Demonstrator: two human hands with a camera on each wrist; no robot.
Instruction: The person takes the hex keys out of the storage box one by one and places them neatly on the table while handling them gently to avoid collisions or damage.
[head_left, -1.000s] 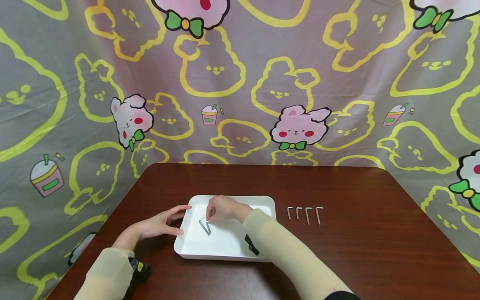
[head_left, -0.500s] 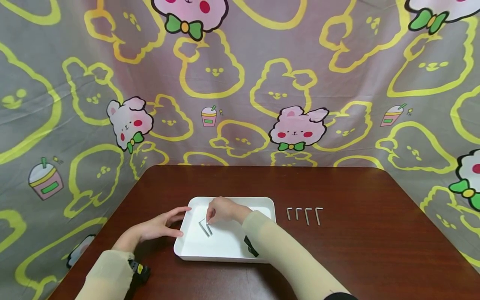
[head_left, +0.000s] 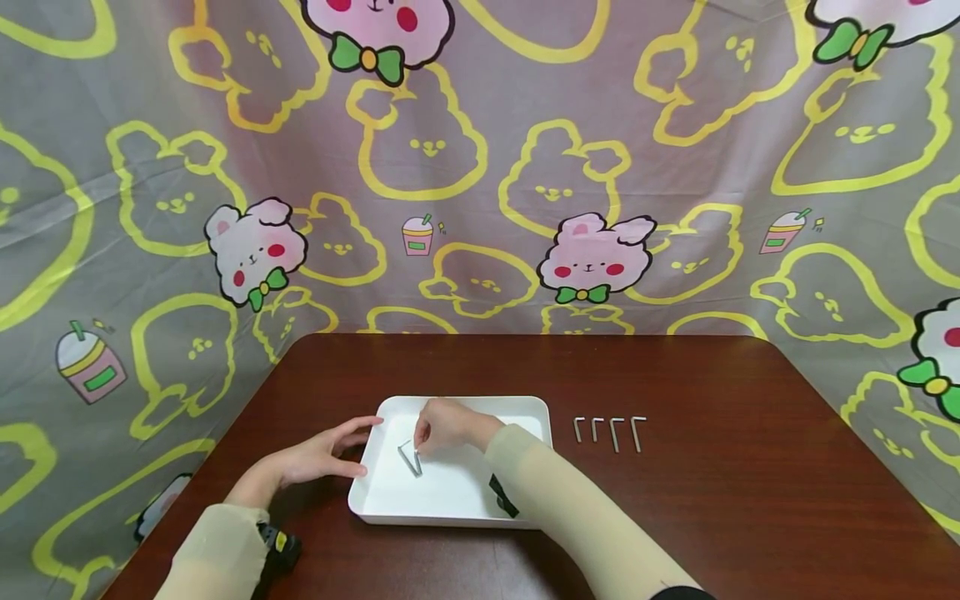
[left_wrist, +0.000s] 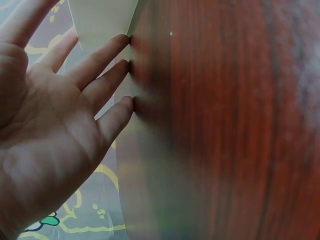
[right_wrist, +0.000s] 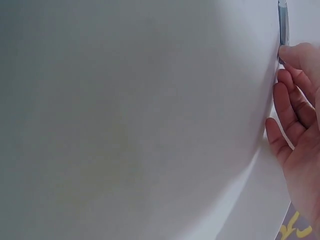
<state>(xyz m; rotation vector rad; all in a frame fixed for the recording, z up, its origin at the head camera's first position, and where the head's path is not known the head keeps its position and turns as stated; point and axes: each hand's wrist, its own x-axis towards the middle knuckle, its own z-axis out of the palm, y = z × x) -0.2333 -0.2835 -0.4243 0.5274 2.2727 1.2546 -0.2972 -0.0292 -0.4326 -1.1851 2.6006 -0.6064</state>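
Observation:
A white tray [head_left: 450, 504] lies on the brown table. My left hand [head_left: 318, 457] is at its left side, fingers spread, with thumb and index at the rim; in the left wrist view several fingertips [left_wrist: 127, 105] rest on the tabletop. Inside the tray, my right hand [head_left: 446, 425] pinches a metal hex key [head_left: 417, 463] by its upper end. In the right wrist view this hex key [right_wrist: 283, 25] shows between thumb and index, low over the white floor. A second hex key [head_left: 406, 457] lies just left of it; their lower ends come close together.
Right of the tray, several L-shaped hex keys [head_left: 615, 435] lie in a row on the table [head_left: 712, 500], short arms at the far end. A patterned cloth [head_left: 480, 208] hangs behind the table and along its sides.
The pinched hex key has turned slightly, its lower end swinging right and then back left towards the other key. The left hand keeps its place at the tray.

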